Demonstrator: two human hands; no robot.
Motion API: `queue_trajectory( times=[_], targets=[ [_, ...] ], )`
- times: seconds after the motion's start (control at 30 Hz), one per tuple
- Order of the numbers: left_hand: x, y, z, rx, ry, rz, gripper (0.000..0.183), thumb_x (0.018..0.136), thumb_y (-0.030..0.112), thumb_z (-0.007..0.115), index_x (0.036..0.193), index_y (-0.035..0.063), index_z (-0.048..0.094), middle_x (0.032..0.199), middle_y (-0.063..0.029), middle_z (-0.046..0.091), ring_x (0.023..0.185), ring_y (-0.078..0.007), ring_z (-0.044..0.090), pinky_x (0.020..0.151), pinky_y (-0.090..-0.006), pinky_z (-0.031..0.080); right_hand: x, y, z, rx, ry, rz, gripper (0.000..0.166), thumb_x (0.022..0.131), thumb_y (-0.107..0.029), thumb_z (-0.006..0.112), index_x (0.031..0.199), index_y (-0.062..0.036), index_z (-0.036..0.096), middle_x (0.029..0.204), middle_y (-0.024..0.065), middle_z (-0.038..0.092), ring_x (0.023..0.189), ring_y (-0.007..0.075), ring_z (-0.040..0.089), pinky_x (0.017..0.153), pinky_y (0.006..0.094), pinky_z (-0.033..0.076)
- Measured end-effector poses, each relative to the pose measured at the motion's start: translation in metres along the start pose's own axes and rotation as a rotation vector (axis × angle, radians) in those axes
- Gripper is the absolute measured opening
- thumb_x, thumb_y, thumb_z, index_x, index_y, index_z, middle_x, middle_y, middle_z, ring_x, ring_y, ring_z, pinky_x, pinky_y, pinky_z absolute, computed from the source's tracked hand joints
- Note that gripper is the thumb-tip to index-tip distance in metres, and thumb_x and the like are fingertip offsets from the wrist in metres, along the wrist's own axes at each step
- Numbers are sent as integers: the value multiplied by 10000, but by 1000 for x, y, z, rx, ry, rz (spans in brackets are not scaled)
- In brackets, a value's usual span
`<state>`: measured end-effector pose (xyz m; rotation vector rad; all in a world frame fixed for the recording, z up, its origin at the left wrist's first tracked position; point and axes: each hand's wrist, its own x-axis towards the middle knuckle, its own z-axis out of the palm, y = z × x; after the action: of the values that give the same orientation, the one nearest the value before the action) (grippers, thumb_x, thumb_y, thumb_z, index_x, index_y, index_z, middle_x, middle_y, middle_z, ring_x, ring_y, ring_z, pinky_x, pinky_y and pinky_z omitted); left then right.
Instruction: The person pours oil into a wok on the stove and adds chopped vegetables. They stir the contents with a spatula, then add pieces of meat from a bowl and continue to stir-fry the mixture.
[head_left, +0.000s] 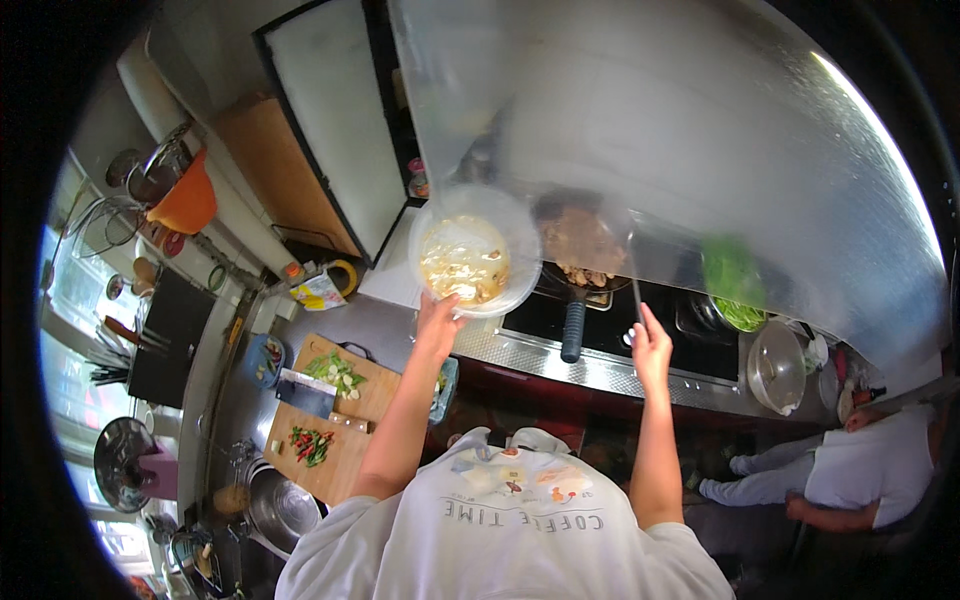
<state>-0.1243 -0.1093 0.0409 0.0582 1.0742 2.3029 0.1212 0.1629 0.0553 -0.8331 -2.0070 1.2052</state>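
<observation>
My left hand (440, 319) grips the near rim of a translucent bowl (517, 289), which holds a little pale yellow liquid with a few brown bits. To its right, a frying pan (622, 283) with a dark ribbed handle (573, 332) sits on the black cooktop (660, 330), brown pieces of food (586, 277) in it. My right hand (651, 337) holds the thin handle of a metal utensil (636, 289), whose far end lies over the pan behind the hood's clear edge and is not plainly seen.
A cutting board (382, 390) bears a cleaver (306, 394), chopped greens (337, 373) and cut red and green chillies (311, 445). The range hood (637, 135) overhangs the cooktop. At right are a bowl of greens (739, 313), a large clear bowl (776, 366) and another person (855, 465); a sink (283, 502) lies lower left.
</observation>
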Motion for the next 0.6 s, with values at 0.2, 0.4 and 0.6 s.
queue_trajectory(
  times=[0.2,0.4,0.6],
  targets=[
    [16,0,-4,148,-52,5,872,794,35,620,1434,229,61,1424,-59,279,1244,-239,368,911,-462,372,-6,-99,-35,39,-337,1,402,862,-22,553,1258,-87,538,648,-4,504,559,44,458,501,214,389],
    [18,5,7,250,-141,-7,925,782,40,636,1452,193,17,1422,-65,278,1215,-253,414,823,-400,447,31,-146,-26,-677,-399,-527,310,850,-115,538,1157,-123,580,717,193,615,663,363,603,610,439,480],
    [23,11,1,370,-166,-35,931,749,34,626,1459,179,41,1414,-95,275,1211,-256,424,812,-395,482,52,-183,-26,-888,-523,-501,310,828,-114,567,1134,-125,618,743,210,613,715,374,594,681,439,482]
  ],
)
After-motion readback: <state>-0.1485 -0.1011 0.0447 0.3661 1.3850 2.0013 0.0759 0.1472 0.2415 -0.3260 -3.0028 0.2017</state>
